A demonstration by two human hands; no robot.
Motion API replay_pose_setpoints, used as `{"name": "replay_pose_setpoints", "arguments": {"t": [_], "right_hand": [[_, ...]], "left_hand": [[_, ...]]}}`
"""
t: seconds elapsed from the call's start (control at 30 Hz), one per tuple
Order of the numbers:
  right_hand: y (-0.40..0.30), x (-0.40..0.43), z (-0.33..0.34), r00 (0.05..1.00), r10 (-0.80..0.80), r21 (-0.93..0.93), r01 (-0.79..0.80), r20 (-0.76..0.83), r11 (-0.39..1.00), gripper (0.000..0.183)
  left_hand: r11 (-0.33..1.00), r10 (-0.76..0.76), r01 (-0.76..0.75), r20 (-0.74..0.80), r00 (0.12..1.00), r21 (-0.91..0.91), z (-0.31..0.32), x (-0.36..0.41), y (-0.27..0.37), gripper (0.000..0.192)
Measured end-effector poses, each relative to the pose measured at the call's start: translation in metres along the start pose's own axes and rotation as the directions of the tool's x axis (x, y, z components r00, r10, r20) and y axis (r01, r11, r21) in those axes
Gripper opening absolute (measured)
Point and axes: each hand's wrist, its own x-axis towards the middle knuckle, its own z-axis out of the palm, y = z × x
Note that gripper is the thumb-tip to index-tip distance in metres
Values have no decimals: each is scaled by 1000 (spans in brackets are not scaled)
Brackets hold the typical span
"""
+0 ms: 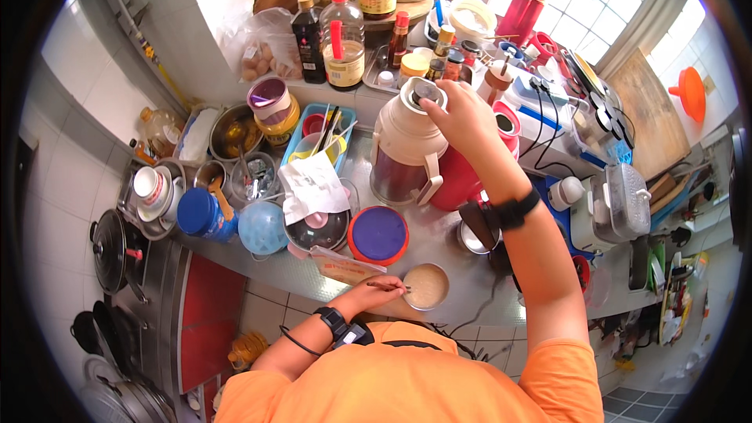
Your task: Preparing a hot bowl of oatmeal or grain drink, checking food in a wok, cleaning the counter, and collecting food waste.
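My left hand (376, 294) grips a thin brown utensil (383, 286) at the near edge of the metal counter. Its tip reaches the left rim of a round bowl (433, 283), which holds a beige, porridge-like mixture. Stretched farther out, my right hand (461, 108) is at the top of a cream and brown thermos flask (405, 150). Its thumb and fingers close around the dark grey stopper (425, 93) at the flask's mouth. The flask stands upright, its handle (433, 179) turned towards me. A red flask (455, 179) is just right of it, partly hidden by my arm.
A purple-lidded tub (379, 235), a glass-lidded pot (311, 238) and a paper packet (346, 264) sit left of the bowl. Sauce bottles (343, 41) line the back ledge. Black cables (546, 123) hang from a power strip at right. A small metal cup (472, 239) lies beneath my right forearm.
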Motion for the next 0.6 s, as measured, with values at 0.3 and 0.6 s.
{"name": "replay_pose_setpoints", "arguments": {"t": [0.3, 0.6], "right_hand": [[7, 27, -13, 979, 200, 61, -198, -36, 978, 49], [110, -17, -45, 931, 357, -113, -348, 77, 931, 50]], "left_hand": [[999, -2, -1, 71, 998, 38, -5, 3, 2, 17], [996, -10, -1, 120, 993, 91, -9, 6, 6, 17]]}}
